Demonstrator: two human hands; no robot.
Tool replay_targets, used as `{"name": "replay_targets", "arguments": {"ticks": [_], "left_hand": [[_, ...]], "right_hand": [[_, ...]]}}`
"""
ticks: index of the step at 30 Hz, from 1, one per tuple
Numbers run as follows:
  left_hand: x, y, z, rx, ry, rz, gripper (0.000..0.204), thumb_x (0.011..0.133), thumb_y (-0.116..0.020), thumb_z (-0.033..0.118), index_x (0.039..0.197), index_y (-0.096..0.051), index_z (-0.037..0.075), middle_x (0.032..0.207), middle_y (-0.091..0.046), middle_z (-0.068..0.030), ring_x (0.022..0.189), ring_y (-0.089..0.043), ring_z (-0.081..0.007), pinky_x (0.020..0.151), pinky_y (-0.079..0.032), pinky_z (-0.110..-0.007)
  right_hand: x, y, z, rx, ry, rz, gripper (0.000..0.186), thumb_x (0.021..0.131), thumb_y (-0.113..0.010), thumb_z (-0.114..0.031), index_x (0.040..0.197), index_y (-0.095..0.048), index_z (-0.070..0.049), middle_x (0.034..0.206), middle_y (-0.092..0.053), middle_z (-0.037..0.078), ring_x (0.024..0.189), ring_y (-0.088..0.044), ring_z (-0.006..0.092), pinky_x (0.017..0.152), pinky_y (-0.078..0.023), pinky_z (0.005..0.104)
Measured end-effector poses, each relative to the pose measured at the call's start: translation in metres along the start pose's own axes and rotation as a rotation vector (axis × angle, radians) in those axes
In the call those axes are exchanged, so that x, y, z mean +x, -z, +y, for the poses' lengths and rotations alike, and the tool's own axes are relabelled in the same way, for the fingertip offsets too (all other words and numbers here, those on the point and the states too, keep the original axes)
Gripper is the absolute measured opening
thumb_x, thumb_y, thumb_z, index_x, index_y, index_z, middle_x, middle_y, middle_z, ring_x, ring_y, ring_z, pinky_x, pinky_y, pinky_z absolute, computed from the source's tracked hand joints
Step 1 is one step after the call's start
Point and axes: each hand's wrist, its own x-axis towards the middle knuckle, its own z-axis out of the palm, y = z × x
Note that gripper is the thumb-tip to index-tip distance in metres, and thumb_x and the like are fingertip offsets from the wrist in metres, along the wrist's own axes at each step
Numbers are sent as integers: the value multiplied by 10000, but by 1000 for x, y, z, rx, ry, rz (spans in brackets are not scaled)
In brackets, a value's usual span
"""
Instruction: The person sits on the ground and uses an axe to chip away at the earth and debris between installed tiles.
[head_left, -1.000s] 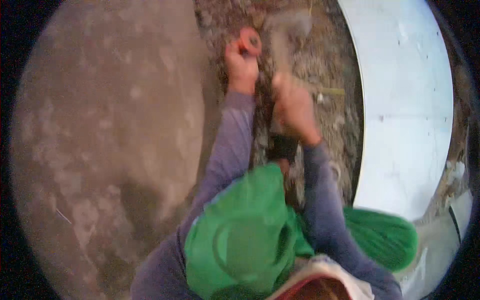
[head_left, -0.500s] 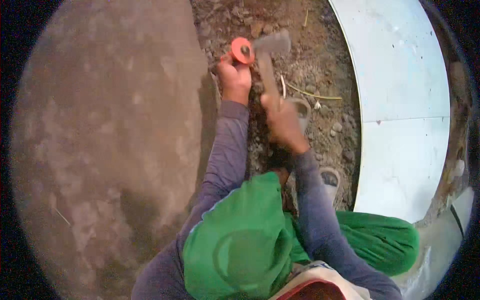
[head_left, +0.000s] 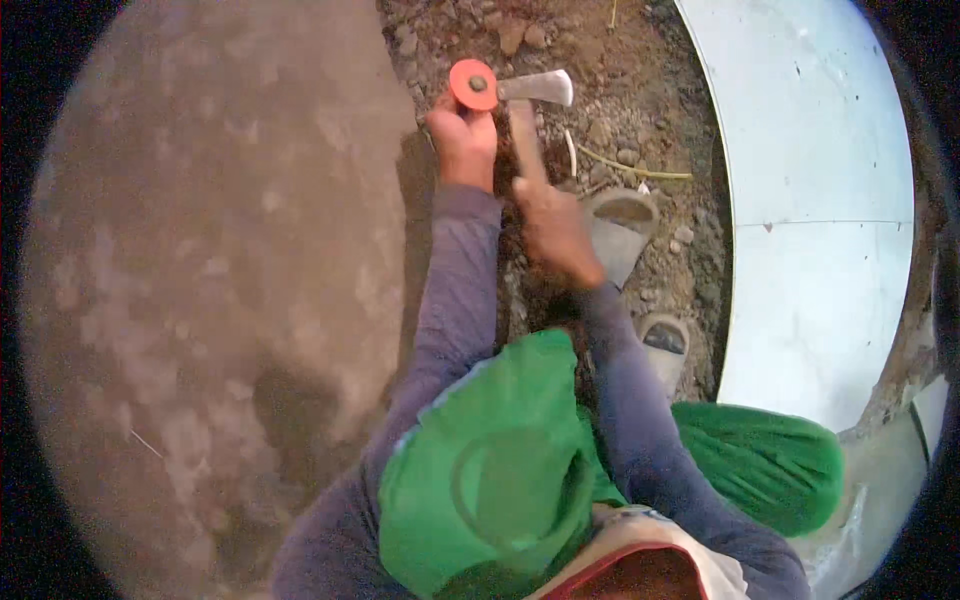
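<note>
A round red guard (head_left: 463, 90) with a dark metal centre tops a tool held in my left hand (head_left: 462, 142), whose fingers are closed beneath it; the tool's lower part is hidden. My right hand (head_left: 553, 230) grips the wooden handle (head_left: 523, 135) of an axe-like hammer, slightly blurred. Its flat grey metal head (head_left: 540, 86) is right beside the red guard, at its right; I cannot tell whether they touch. Both hands are over a strip of stony dirt (head_left: 610, 95).
A concrete slab (head_left: 220, 200) spans the left. Long white panels (head_left: 815, 150) lie at the right. Grey sandals (head_left: 620, 240) rest on the dirt below a yellowish stick (head_left: 660, 175). Green-clad legs (head_left: 750, 460) are folded beneath me.
Both hands have shifted leftward in view since a second ago. The hammer head has dropped from higher up to beside the red guard. The sandals show more clearly.
</note>
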Motion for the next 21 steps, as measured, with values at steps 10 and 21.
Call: {"name": "replay_targets", "arguments": {"ticks": [10,21], "left_hand": [[-2,-12,6,-35,-36,96,294,1029,-418,102,1176,-587,-88,1180,-600,-140,1134,-579,-266,1041,-498,-431],[33,24,13,66,49,62,289,979,-422,98,1144,-575,-82,1166,-608,-162,1089,-607,-277,991,-514,-443]], "right_hand": [[42,222,-61,1169,432,774,224,1023,-498,-274,1076,-575,-71,750,-531,64,645,-533,157,552,-472,319],[17,59,-40,368,-463,179,442,960,-604,-422,872,-628,11,657,-589,120,597,-582,221,582,-453,393]]}}
